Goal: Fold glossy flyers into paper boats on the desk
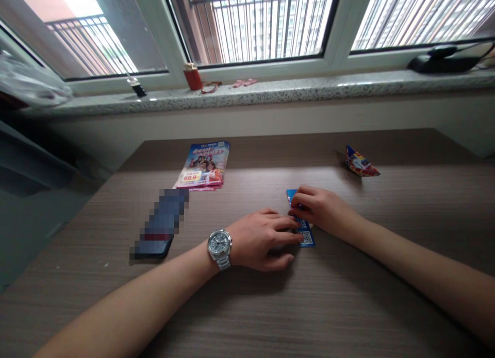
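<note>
A narrow blue folded paper (pixel 307 238) with a QR code at its near end lies on the wooden table. My left hand (pixel 265 238), with a silver watch at the wrist, rests palm down with its fingers apart, fingertips on the left edge of the paper. From the right, my right hand (pixel 315 208) reaches over the paper's upper part, its fingers curled together against it. Part of the paper is hidden under both hands. Whether the right fingers pinch an edge of it or only press on it is hard to see.
A stack of printed flyers (pixel 204 165) lies at the back left, with a blurred phone (pixel 160 226) in front of it. A folded paper boat (pixel 360 164) stands at the back right. Small items, including a red lighter-like object (pixel 192 78), sit on the windowsill (pixel 301 91).
</note>
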`<state>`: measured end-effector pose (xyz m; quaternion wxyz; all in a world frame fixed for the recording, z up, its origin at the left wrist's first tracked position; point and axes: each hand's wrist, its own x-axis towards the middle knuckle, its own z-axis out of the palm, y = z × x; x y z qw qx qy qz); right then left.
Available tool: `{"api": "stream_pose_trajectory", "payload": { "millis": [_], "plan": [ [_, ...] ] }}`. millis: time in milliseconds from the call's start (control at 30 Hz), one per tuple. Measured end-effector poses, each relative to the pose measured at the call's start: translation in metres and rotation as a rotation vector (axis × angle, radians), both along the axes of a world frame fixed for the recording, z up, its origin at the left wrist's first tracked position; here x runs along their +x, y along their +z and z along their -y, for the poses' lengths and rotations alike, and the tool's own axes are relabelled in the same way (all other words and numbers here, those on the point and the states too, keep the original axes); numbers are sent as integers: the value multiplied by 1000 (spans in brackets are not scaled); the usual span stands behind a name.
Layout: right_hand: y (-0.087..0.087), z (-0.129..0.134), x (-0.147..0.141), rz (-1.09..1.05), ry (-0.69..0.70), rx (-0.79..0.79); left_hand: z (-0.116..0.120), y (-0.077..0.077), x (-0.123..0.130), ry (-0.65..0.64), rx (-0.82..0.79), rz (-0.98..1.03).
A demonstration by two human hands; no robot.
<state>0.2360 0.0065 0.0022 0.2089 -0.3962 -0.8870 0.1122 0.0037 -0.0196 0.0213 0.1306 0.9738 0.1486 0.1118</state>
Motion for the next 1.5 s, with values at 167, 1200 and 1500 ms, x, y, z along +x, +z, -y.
{"api": "stream_pose_trajectory", "payload": {
  "millis": [167, 1200, 1500],
  "plan": [
    [-3, -9, -3, 0, -36, 18, 0, -1, -1, 4, -13, 8],
    [4, -15, 3, -175, -204, -8, -1, -5, 0, -8, 30, 6],
    [1, 22, 21, -140, -88, -2, 3, -9, 5, 110, 49, -1]
  ]
}}
